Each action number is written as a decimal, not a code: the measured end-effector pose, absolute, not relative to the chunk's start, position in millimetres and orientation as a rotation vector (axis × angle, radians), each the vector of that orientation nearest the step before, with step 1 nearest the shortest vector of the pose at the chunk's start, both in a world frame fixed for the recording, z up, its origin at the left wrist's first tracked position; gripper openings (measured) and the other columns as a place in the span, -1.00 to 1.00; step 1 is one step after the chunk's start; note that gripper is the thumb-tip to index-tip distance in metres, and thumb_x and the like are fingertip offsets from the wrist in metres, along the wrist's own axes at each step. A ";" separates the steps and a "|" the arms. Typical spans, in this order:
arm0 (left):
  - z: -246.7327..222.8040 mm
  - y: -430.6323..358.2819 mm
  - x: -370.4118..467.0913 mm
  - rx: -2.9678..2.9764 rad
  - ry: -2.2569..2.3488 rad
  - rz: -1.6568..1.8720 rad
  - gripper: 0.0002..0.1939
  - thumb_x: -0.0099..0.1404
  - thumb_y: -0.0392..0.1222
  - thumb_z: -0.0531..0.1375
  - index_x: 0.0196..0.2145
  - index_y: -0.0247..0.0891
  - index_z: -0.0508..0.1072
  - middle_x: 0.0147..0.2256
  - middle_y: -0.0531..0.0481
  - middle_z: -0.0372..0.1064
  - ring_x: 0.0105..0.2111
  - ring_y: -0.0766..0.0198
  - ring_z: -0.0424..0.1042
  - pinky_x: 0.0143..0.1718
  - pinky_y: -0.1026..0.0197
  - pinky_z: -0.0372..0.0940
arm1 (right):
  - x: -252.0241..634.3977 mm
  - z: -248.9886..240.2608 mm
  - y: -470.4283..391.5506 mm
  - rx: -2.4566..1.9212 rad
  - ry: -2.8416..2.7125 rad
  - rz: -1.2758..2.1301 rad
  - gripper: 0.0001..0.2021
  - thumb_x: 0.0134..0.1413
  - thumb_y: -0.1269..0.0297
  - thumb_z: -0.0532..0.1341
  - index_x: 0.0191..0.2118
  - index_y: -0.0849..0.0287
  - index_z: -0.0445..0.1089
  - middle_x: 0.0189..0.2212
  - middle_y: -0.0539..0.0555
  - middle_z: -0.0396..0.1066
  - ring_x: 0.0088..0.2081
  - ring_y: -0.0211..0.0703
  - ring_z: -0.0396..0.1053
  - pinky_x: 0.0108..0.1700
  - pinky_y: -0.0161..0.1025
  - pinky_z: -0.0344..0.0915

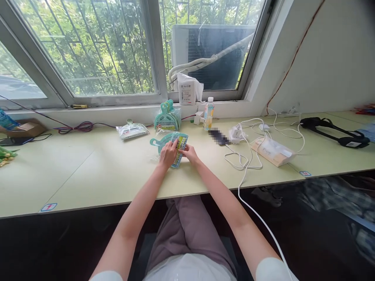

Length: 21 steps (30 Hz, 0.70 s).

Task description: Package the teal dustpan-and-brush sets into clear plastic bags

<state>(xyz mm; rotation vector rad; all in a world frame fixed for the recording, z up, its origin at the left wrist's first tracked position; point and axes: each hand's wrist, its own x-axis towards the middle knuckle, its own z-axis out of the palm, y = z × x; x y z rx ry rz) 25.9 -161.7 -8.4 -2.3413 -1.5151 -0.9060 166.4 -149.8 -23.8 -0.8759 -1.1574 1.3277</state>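
A teal dustpan-like piece point(158, 143) with a looped handle lies in front of me, its handle pointing left. On its right end sits a blue-edged brush or card with a yellow-green label point(181, 143), tilted. My left hand point(168, 153) rests over the piece and the label, fingers pressed on them. At the right edge of the labelled part, my right hand point(190, 153) pinches it. Behind stands a group of similar teal dustpans point(167, 117) in clear plastic. Another wrapped set point(132, 130) lies flat to the left.
Behind the hands are a drink bottle point(209, 114) and a tissue pack point(187, 92). A phone point(218, 137), white cables, a charger point(236, 134), a wrapped packet point(274, 150) and a black headset strap point(334, 132) lie to the right. A cardboard box point(27, 127) is far left.
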 end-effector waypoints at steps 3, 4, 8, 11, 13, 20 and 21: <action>-9.3 -163.6 26.9 -2.352 -1.451 -0.888 -0.49 0.34 -0.30 -0.07 0.23 -0.37 0.18 -0.15 -0.26 0.32 -0.10 0.02 0.32 -0.13 0.11 0.22 | 166.9 -24.3 -151.4 -0.870 -1.166 1.321 -0.59 -0.37 0.25 0.47 -0.29 0.20 0.41 -0.40 0.04 0.49 -0.35 -0.16 0.44 -0.22 -0.11 0.46; -9.5 -164.2 27.3 -2.355 -1.431 -0.878 -0.49 0.34 -0.29 -0.07 0.23 -0.37 0.18 -0.14 -0.25 0.32 -0.10 0.02 0.32 -0.13 0.11 0.22 | 167.2 -24.1 -152.2 -0.864 -1.167 1.323 -0.60 -0.35 0.25 0.46 -0.28 0.20 0.42 -0.40 0.04 0.49 -0.34 -0.16 0.44 -0.22 -0.12 0.46; -9.5 -165.5 28.3 -2.381 -1.371 -0.843 -0.52 0.36 -0.26 -0.08 0.21 -0.36 0.21 -0.17 -0.24 0.33 -0.13 0.05 0.34 -0.15 0.11 0.25 | 168.6 -22.0 -156.6 -0.851 -1.179 1.316 -0.60 -0.31 0.22 0.44 -0.26 0.19 0.42 -0.38 0.05 0.50 -0.31 -0.14 0.45 -0.19 -0.10 0.45; -9.2 -166.0 27.6 -2.405 -1.341 -0.879 -0.53 0.36 -0.29 -0.08 0.21 -0.29 0.21 -0.19 -0.20 0.32 -0.17 0.10 0.35 -0.17 0.13 0.26 | 169.0 -20.0 -159.1 -0.846 -1.173 1.317 -0.58 -0.34 0.21 0.46 -0.26 0.19 0.40 -0.39 0.05 0.50 -0.30 -0.12 0.46 -0.15 -0.08 0.44; -9.4 -166.9 27.6 -2.465 -1.284 -0.956 -0.50 0.35 -0.33 -0.07 0.23 -0.20 0.18 -0.20 -0.15 0.31 -0.21 0.16 0.36 -0.18 0.16 0.27 | 169.2 -18.8 -159.4 -0.831 -1.151 1.308 -0.58 -0.34 0.20 0.46 -0.27 0.18 0.39 -0.39 0.04 0.49 -0.28 -0.12 0.46 -0.13 -0.08 0.44; -1.5 -170.0 26.3 -1.720 -1.465 -1.985 -0.37 0.30 -0.13 0.15 0.26 -0.16 0.02 0.20 -0.27 -0.01 0.18 0.04 0.09 0.17 -0.03 0.06 | 175.5 -14.3 -155.1 -0.709 -0.888 1.235 -0.64 -0.29 0.26 0.43 -0.29 0.19 0.38 -0.27 0.06 0.49 -0.20 -0.11 0.45 -0.10 -0.09 0.44; 1.6 -168.5 23.9 -1.588 -1.542 -2.181 -0.24 0.23 -0.08 0.22 0.28 -0.16 -0.04 0.24 -0.28 -0.08 0.22 0.03 0.04 0.19 -0.03 0.04 | 177.0 -13.6 -154.8 -0.688 -0.853 1.240 -0.64 -0.28 0.27 0.43 -0.28 0.19 0.38 -0.24 0.07 0.49 -0.18 -0.11 0.44 -0.08 -0.09 0.44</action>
